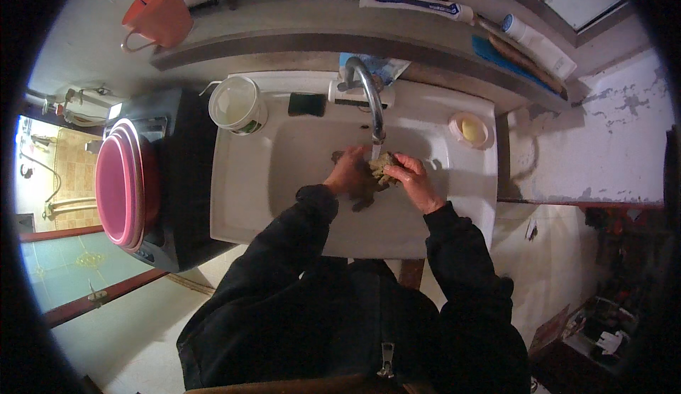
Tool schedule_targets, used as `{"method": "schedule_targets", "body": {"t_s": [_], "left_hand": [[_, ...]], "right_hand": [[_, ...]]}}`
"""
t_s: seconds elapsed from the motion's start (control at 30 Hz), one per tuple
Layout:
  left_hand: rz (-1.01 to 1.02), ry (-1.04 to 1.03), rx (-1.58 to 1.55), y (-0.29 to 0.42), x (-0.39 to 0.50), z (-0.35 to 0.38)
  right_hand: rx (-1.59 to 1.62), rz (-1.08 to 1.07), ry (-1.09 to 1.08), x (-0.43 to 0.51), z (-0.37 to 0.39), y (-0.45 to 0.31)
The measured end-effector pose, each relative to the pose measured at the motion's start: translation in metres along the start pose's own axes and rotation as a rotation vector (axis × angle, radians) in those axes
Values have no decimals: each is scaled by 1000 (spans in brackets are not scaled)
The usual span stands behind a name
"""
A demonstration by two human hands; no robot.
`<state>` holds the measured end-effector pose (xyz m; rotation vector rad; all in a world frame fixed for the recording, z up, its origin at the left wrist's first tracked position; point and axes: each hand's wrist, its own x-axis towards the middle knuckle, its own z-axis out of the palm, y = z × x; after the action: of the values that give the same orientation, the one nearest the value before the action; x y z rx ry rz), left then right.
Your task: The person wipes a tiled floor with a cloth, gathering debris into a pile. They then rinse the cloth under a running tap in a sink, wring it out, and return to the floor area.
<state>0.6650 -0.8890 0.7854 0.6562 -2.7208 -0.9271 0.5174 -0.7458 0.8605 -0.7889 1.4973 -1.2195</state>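
Water runs from the chrome faucet [372, 99] into the white sink [314, 149]. Just beneath the stream, my right hand [417, 181] pinches a wet, yellow-brown crumpled cloth [384, 167]. My left hand [346, 170] is at the left of the cloth, near a dark, wet cloth-like mass [364, 197] that hangs low over the basin; its fingers are partly hidden, and whether they grip anything cannot be told. Black sleeves cover both forearms.
A white bucket [237, 104], a dark green scouring pad [307, 104] and a pink soap dish [468, 130] with yellow soap stand on the sink's rim. Pink basins [118, 186] lean on a black appliance at left. A shelf [319, 40] above holds a toothpaste tube [415, 4] and a red mug [158, 13].
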Motion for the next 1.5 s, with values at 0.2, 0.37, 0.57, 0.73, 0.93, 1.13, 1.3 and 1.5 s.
{"method": "schedule_targets", "body": {"t_s": [0.2,0.37,0.57,0.73,0.93,1.13,1.3,1.5], "left_hand": [[-234,-286,-332,7,-2,-14],[-511,-44,-1359,33,-12,-30],[-630,-15,-1673,34,-18,-11],[-619,215,-1492,11,-34,-24],[-819,333,-1239,-48,-88,-26],[-202,218,-759,-45,-66,10],[-214,-24,-1241,17,-21,10],[-466,-111,-1152,28,-5,-25]], "right_hand": [[-128,-49,246,1,-25,-11],[-370,196,257,-1,-21,27],[637,510,75,-6,23,72],[487,38,113,13,19,73],[397,-219,351,7,10,23],[-9,-71,188,-3,17,-23],[72,-95,92,-20,10,-43],[57,-85,333,-20,-26,-17]]}}
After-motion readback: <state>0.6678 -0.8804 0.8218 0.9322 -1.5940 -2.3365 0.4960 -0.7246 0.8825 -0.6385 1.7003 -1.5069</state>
